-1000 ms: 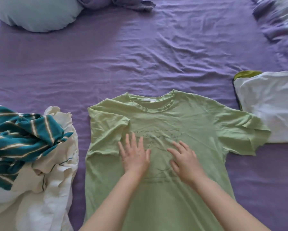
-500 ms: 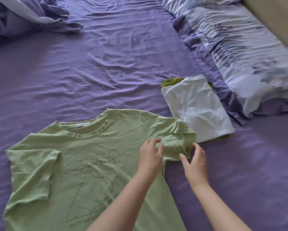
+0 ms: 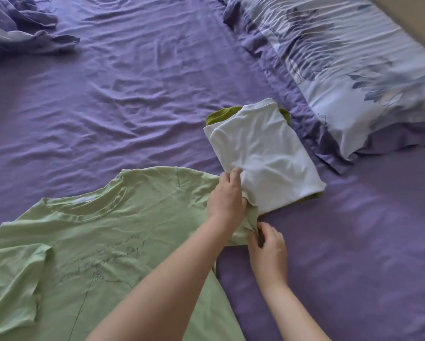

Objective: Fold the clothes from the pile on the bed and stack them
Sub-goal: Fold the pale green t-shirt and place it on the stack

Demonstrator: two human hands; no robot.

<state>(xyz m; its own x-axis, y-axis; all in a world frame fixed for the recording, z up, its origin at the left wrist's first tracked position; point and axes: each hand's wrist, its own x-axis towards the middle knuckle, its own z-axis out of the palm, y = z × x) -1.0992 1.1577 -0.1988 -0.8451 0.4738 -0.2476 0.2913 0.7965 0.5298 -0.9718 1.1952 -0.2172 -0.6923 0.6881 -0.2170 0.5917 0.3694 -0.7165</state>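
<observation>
A light green T-shirt (image 3: 103, 242) with dark handwriting on its chest lies front up and flat on the purple bed sheet (image 3: 132, 107). My left hand (image 3: 227, 198) grips the upper edge of its right sleeve. My right hand (image 3: 268, 247) pinches the lower corner of the same sleeve. Right beside the sleeve sits a stack of folded clothes: a white garment (image 3: 263, 153) on top of an olive green one (image 3: 221, 116). The sleeve's tip touches the white garment's near corner.
A pillow with a blue and white print (image 3: 354, 77) lies along the right side of the bed. A crumpled purple and white duvet (image 3: 22, 28) is bunched at the far left. Bare purple sheet spreads beyond the shirt and to the right of my arms.
My view swung right, away from the pile at the left. Both hands left the shirt's chest and took hold of its right sleeve, beside the folded stack.
</observation>
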